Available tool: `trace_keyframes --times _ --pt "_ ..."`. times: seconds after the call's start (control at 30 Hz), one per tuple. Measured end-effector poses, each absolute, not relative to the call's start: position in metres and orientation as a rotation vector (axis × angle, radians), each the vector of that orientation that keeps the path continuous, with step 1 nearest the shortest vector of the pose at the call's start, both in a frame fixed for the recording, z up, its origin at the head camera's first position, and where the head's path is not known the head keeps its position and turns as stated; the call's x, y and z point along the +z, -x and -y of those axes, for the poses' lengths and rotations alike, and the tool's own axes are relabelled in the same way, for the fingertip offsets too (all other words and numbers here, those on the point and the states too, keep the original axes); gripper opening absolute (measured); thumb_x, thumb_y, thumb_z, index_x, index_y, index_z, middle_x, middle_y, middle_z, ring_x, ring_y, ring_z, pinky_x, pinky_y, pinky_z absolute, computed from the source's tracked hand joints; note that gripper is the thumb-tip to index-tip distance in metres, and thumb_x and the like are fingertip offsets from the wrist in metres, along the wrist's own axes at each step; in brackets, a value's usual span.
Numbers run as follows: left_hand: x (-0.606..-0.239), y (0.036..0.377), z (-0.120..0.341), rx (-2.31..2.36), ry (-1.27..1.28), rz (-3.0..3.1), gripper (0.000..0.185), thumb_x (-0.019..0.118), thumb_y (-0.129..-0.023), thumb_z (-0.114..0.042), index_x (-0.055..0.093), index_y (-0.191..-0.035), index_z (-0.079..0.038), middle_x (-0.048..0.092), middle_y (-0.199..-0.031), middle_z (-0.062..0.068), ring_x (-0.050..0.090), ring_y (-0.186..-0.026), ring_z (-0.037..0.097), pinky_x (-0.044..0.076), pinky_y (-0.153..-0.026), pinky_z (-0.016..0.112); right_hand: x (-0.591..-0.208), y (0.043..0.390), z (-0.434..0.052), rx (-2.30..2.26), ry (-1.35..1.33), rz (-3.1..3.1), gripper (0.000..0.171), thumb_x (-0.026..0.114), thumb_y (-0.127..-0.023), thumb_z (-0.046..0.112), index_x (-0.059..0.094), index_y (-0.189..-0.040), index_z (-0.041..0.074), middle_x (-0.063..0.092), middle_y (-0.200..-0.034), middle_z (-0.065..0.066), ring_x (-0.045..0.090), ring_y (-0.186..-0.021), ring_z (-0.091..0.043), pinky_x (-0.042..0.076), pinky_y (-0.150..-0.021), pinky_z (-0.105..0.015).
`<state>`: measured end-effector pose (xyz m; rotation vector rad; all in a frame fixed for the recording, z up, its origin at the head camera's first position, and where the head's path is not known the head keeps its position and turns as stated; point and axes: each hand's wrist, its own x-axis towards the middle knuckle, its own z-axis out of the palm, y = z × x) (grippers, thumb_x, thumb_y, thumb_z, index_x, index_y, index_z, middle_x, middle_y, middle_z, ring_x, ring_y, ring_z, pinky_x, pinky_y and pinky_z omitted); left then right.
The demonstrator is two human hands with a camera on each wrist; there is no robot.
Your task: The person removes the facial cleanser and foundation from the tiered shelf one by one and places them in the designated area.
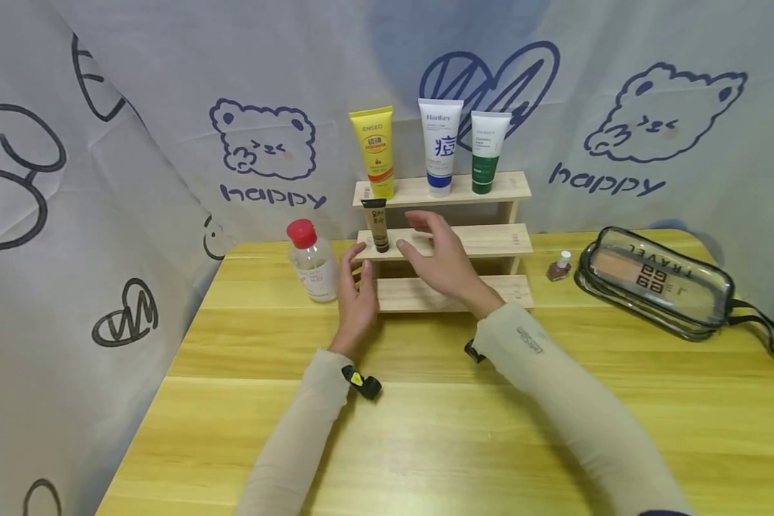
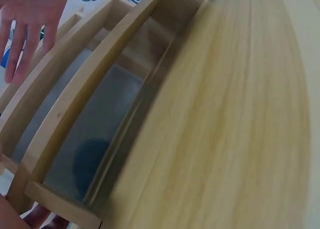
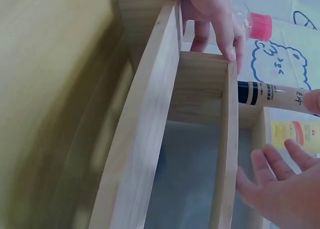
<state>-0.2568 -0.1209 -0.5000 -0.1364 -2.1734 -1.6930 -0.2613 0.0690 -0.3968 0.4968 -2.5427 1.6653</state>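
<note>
Just beside small tube — right hand

A yellow tube, a white-and-blue tube and a white-and-green tube top the pale wooden rack. The clear bottle has a red cap. The grey backdrop carries navy bear doodles.

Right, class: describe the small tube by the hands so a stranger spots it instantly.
Find the wooden stepped shelf on the yellow table. On its middle step's left end stands a small beige tube, black cap down. Unlike the three tubes on the top step, it is short, slim and alone.
</note>
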Motion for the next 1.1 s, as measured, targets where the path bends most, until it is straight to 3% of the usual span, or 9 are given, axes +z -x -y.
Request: trace_keyframes --times 0.3,0.6,1.1 --pt "-0.496 0.256 0.119 -1.762 0.115 2.187 0.041 0.045 -0.118 -0.025 0.046 -0.159 -0.018 0.053 -0.156 0.012 0.056 -0.131 0.035 0.049 -0.104 0.044 -0.399 0.283 -0.045 1.830 -0.453 2.465 0.052 0.068 -0.109 0.025 0.052 -0.157 0.010 0.061 -0.154 -0.014 0.055 -0.146 -0.030 0.044 -0.126 -0.054" --pt "-0.495 0.256 0.122 -1.749 0.105 2.217 0.040 0.044 -0.119 -0.028 0.045 -0.159 -0.023 0.056 -0.148 0.014 0.060 -0.124 0.031 0.050 -0.100 0.041 -0.396 0.295 -0.028 1.848 -0.443 2.482 0.044 0.065 -0.111 0.022 0.058 -0.152 0.009 0.065 -0.149 -0.013 0.061 -0.141 -0.028 0.052 -0.120 -0.042" --pt "-0.497 0.252 0.119 -1.751 0.116 2.190 0.040 0.045 -0.119 -0.025 0.046 -0.159 -0.020 0.054 -0.154 0.014 0.059 -0.128 0.032 0.050 -0.104 0.043 -0.389 0.283 -0.042 1.834 -0.459 2.410 0.036 0.060 -0.114 0.019 0.057 -0.147 0.006 0.067 -0.142 -0.015 0.064 -0.132 -0.030 0.051 -0.119 -0.044"
